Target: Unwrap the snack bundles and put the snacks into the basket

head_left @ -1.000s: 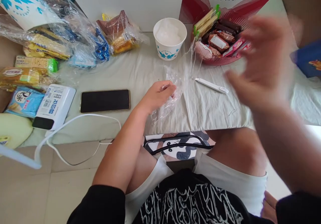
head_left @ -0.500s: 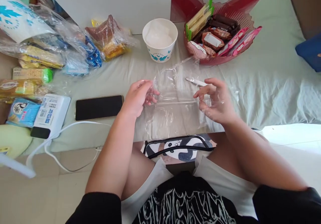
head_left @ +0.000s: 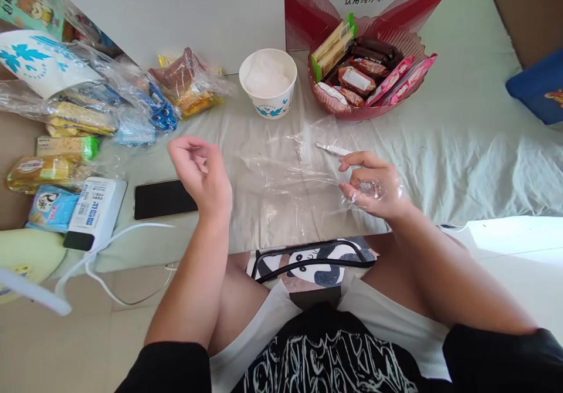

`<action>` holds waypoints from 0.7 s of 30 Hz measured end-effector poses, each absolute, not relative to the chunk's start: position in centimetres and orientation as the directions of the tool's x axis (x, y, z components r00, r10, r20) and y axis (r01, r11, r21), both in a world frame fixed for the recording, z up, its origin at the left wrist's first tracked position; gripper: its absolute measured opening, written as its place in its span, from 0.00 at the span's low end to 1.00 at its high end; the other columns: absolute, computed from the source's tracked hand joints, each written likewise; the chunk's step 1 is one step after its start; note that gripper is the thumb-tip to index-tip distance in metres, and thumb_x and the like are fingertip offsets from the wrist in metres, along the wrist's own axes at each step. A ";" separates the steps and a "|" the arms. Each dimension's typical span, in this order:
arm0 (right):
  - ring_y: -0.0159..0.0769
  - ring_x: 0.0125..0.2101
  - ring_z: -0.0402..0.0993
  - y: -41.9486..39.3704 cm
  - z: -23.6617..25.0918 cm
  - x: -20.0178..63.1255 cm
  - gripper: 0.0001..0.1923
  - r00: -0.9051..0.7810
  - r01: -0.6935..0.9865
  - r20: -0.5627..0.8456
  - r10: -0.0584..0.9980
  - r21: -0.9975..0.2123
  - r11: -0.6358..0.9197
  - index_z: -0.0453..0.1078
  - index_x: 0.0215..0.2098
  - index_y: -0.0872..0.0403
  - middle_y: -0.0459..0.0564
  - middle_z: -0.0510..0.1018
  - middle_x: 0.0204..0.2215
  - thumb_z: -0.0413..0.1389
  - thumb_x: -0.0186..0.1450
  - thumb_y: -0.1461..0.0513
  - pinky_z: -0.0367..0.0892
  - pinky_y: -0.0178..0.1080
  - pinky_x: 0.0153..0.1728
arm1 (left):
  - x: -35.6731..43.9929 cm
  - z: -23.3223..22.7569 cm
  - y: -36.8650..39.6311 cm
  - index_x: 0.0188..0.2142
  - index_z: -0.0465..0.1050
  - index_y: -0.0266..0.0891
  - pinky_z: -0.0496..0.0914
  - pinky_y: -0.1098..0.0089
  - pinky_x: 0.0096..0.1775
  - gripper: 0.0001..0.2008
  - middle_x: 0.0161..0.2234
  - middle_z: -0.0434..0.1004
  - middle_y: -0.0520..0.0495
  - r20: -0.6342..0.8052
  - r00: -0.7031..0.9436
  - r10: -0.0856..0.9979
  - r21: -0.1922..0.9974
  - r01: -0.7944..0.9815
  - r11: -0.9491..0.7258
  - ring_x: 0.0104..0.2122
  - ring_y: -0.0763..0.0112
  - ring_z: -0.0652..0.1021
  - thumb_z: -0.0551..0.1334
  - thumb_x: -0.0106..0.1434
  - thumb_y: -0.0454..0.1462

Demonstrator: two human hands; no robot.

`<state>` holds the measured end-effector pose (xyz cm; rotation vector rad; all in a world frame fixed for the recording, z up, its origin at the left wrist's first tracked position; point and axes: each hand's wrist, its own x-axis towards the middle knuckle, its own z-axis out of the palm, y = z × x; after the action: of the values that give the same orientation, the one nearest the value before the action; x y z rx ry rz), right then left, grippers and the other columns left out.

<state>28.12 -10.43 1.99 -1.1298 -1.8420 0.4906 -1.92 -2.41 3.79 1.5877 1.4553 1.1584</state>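
Note:
A clear plastic bag (head_left: 290,182) lies spread on the pale cloth-covered surface (head_left: 461,146) in front of me. My right hand (head_left: 373,185) pinches the bag's right edge between thumb and fingers. Raised above the surface, my left hand (head_left: 200,173) is off to the left of the bag with fingers loosely curled and nothing in it, above the near end of a black phone (head_left: 162,199). A white slim clip or pen-like stick (head_left: 332,148) lies just beyond my right hand.
A red basket (head_left: 396,105) of wrapped snacks and a white paper cup (head_left: 268,85) stand at the back. Bagged snack packs (head_left: 109,105) pile up at the left, with a white power bank (head_left: 94,212) and its cable. A blue box (head_left: 539,88) sits far right.
My left hand has let go of the bag and moved left and up. The right hand came down from the basket and took hold of the bag's right edge.

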 end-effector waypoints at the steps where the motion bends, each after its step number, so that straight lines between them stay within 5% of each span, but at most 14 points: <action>1: 0.42 0.42 0.80 -10.4 1.9 28.0 0.19 -0.175 0.514 0.479 0.860 -0.701 0.495 0.66 0.19 0.52 0.51 0.79 0.38 0.60 0.67 0.59 0.79 0.49 0.45 | -1.8 3.8 -3.2 0.37 0.69 0.45 0.72 0.68 0.36 0.12 0.34 0.75 0.50 0.277 -0.042 0.960 0.874 0.426 -0.234 0.33 0.71 0.77 0.55 0.71 0.47; 3: 0.43 0.43 0.81 -10.3 1.8 27.5 0.19 -0.164 0.531 0.475 0.865 -0.696 0.483 0.64 0.19 0.51 0.51 0.80 0.36 0.59 0.67 0.59 0.79 0.50 0.46 | -1.1 4.0 -4.9 0.33 0.71 0.45 0.75 0.63 0.39 0.11 0.30 0.77 0.50 0.377 0.289 0.880 0.755 0.455 -0.473 0.32 0.68 0.78 0.61 0.67 0.47; 6: 0.45 0.46 0.80 -10.3 1.7 26.9 0.19 -0.123 0.566 0.464 0.877 -0.693 0.446 0.63 0.19 0.51 0.51 0.81 0.39 0.59 0.66 0.59 0.78 0.53 0.50 | 0.2 3.8 -7.1 0.45 0.77 0.41 0.74 0.50 0.56 0.21 0.48 0.83 0.40 0.247 0.710 0.660 0.616 0.410 -0.672 0.52 0.51 0.80 0.71 0.57 0.50; 8: 0.45 0.46 0.79 -10.3 1.6 26.5 0.18 -0.056 0.605 0.482 0.874 -0.680 0.414 0.63 0.20 0.51 0.53 0.80 0.44 0.60 0.65 0.59 0.77 0.53 0.51 | 0.7 3.5 -8.1 0.56 0.75 0.38 0.68 0.42 0.63 0.31 0.60 0.77 0.33 0.186 0.762 0.620 0.520 0.459 -0.720 0.63 0.41 0.73 0.74 0.55 0.47; 10: 0.45 0.44 0.78 -10.4 1.5 26.2 0.16 0.003 0.637 0.508 0.861 -0.665 0.390 0.64 0.22 0.50 0.53 0.79 0.46 0.61 0.64 0.58 0.77 0.53 0.49 | 0.7 3.2 -8.7 0.56 0.76 0.37 0.67 0.41 0.65 0.24 0.63 0.73 0.32 0.164 0.743 0.649 0.439 0.535 -0.722 0.66 0.41 0.70 0.70 0.60 0.39; 12: 0.45 0.43 0.77 -10.4 1.4 26.0 0.13 0.042 0.658 0.525 0.850 -0.655 0.372 0.64 0.25 0.50 0.53 0.77 0.44 0.61 0.64 0.57 0.76 0.54 0.48 | 0.4 3.0 -8.8 0.45 0.80 0.39 0.69 0.42 0.63 0.10 0.62 0.75 0.34 0.178 0.694 0.698 0.404 0.595 -0.695 0.65 0.44 0.72 0.63 0.65 0.33; 15: 0.47 0.47 0.76 -10.2 1.3 25.8 0.07 0.074 0.663 0.558 0.826 -0.647 0.378 0.68 0.34 0.48 0.53 0.76 0.47 0.62 0.63 0.57 0.75 0.57 0.51 | -0.4 3.3 -8.4 0.31 0.79 0.40 0.71 0.45 0.61 0.10 0.57 0.78 0.37 0.231 0.605 0.762 0.491 0.604 -0.628 0.63 0.47 0.74 0.59 0.66 0.32; 18: 0.50 0.55 0.74 -10.1 1.4 26.0 0.07 -0.037 0.624 0.588 0.808 -0.618 0.478 0.73 0.38 0.48 0.54 0.77 0.50 0.63 0.63 0.56 0.72 0.59 0.57 | -1.4 4.0 -7.8 0.30 0.77 0.41 0.73 0.50 0.59 0.09 0.52 0.81 0.40 0.236 0.530 0.814 0.698 0.491 -0.521 0.59 0.52 0.78 0.60 0.66 0.35; 21: 0.48 0.51 0.79 -10.2 1.5 26.1 0.05 -0.207 0.532 0.506 0.837 -0.660 0.530 0.73 0.33 0.48 0.49 0.81 0.39 0.62 0.64 0.57 0.71 0.58 0.60 | -2.7 4.5 -7.2 0.32 0.77 0.41 0.77 0.57 0.52 0.10 0.40 0.85 0.43 0.145 0.420 0.896 0.881 0.358 -0.310 0.46 0.59 0.84 0.60 0.68 0.40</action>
<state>26.10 -10.19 1.47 -1.1240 -1.8813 0.4331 -2.69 -7.21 4.54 1.8629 1.0713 0.8362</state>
